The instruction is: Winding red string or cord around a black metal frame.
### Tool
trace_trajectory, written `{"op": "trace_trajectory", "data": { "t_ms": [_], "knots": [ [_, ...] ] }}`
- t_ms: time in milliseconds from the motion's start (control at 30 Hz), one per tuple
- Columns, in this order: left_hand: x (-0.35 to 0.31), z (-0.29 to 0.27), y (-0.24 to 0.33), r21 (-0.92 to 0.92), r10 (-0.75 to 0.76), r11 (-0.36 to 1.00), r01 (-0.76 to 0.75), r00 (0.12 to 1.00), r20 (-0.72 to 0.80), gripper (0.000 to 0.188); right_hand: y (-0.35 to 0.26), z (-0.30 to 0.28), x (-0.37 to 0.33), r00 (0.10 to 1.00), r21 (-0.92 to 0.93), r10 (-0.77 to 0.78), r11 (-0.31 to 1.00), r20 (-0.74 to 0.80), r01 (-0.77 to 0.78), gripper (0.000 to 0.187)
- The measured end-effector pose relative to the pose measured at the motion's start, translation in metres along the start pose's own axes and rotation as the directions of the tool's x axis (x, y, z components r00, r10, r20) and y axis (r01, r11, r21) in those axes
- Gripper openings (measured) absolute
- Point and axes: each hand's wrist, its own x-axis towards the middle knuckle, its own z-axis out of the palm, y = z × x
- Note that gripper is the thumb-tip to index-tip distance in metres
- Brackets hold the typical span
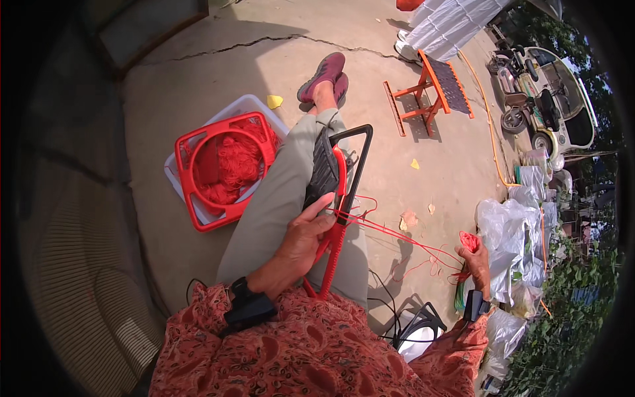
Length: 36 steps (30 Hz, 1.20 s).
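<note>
A folding stool frame (360,165) with black tubing, red-wrapped bars and a black woven section leans across my lap. My left hand (301,241) is at its near side, thumb and fingers closing on red cord beside the frame bar; the exact grip is partly hidden. From there several strands of red cord (403,236) run taut to the right. My right hand (477,261), held out to the side, is closed around a small bundle of the same red cord (469,241). A loose loop of cord curls beyond the frame.
Left of my legs, a red plastic frame (188,192) sits on a pale tub (246,100) of red cord. An orange folding stool (423,92) stands ahead. Plastic-covered bundles (506,238) and a vehicle (562,106) line the right. Black cord (423,324) lies near my right forearm.
</note>
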Motion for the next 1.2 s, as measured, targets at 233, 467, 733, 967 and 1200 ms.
{"op": "trace_trajectory", "data": {
  "t_ms": [233,467,733,967,1200],
  "knots": [
    [-0.001,0.007,0.000,0.001,-0.006,1.000,0.006,0.997,-0.075,0.049,-0.010,0.098,0.004,0.997,0.189,0.057,0.981,-0.059,-0.045,0.011],
    [0.000,0.010,-0.004,0.063,0.017,0.998,-0.011,0.995,-0.094,0.042,-0.193,0.172,-0.067,0.893,0.558,-0.178,0.825,0.413,-0.094,0.035],
    [0.000,0.009,-0.004,0.041,0.016,0.999,-0.011,0.994,-0.107,0.036,-0.101,0.134,-0.053,0.872,0.921,-0.349,0.304,0.345,-0.243,0.018],
    [0.002,0.007,-0.004,0.035,-0.015,0.999,0.018,0.995,-0.094,0.033,0.041,0.106,-0.045,0.900,0.769,0.208,0.469,0.383,-0.435,0.019],
    [0.001,-0.001,-0.006,0.026,-0.020,0.999,0.023,0.993,-0.117,0.027,-0.076,0.150,-0.053,0.998,0.246,0.009,0.969,0.059,-0.023,0.017]
  ]
}}
